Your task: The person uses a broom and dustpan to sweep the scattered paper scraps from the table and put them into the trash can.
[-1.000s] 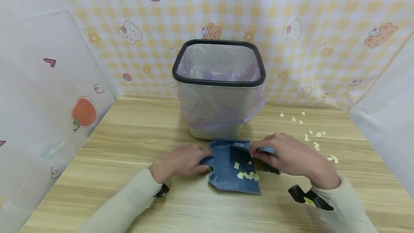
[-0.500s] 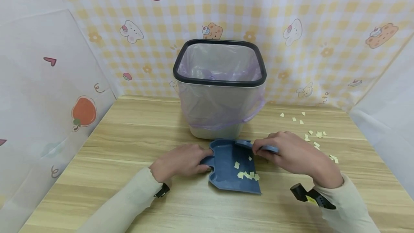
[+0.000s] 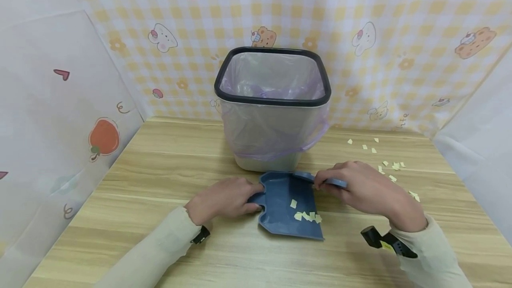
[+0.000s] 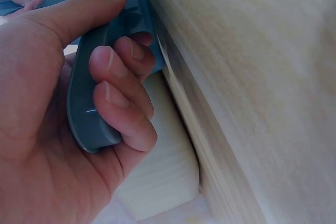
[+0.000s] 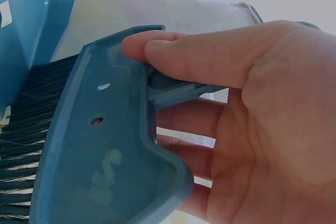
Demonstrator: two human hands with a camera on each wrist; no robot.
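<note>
A blue dustpan point(image 3: 280, 190) lies on the table with several small pale-yellow paper scraps point(image 3: 307, 217) on it. My left hand point(image 3: 228, 198) grips its handle, and in the left wrist view the fingers and thumb curl round that handle point(image 4: 89, 103). At the dustpan's right edge my right hand point(image 3: 360, 190) holds a blue hand brush point(image 5: 115, 114) with dark bristles point(image 5: 26, 140). The thumb and index finger pinch the brush near its handle, as the right wrist view shows. In the head view most of the brush is hidden behind the hand.
A bin point(image 3: 276, 141) with a black rim and a clear purplish liner stands right behind the dustpan. More paper scraps point(image 3: 395, 166) are scattered over the right side of the wooden table point(image 3: 168, 159). A patterned cloth point(image 3: 192, 48) hangs behind.
My right hand has shifted a little to the right with the brush, toward and past the dustpan's right edge. The left hand and dustpan stay in place.
</note>
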